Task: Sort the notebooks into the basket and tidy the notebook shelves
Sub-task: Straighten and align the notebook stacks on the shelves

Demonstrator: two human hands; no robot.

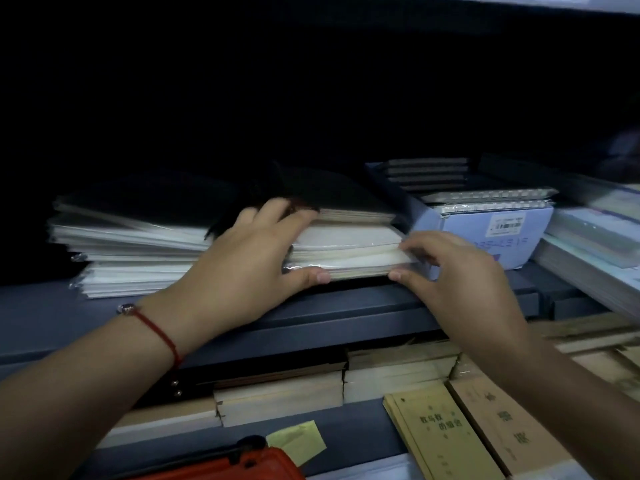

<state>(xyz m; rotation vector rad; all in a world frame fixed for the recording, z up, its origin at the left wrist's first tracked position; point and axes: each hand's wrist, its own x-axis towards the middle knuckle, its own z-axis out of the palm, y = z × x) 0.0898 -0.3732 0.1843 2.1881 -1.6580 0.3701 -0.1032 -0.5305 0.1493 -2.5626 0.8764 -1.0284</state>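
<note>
A stack of plastic-wrapped notebooks [349,249] with dark covers and white page edges lies on the dark blue shelf [311,306]. My left hand [249,261] grips the stack's left front part, fingers on top and thumb under the front edge. My right hand [457,271] pinches the stack's right front corner. A second, messier pile of wrapped notebooks [131,244] lies just left of it. The orange basket [225,465] shows only by its rim at the bottom edge.
A pale blue box [485,226] of spiral notebooks stands right of the stack. More wrapped pads [588,251] lean at the far right. On the lower shelf lie kraft-paper pads [284,396] and yellow booklets [440,431]. A yellow note [298,441] lies near the basket.
</note>
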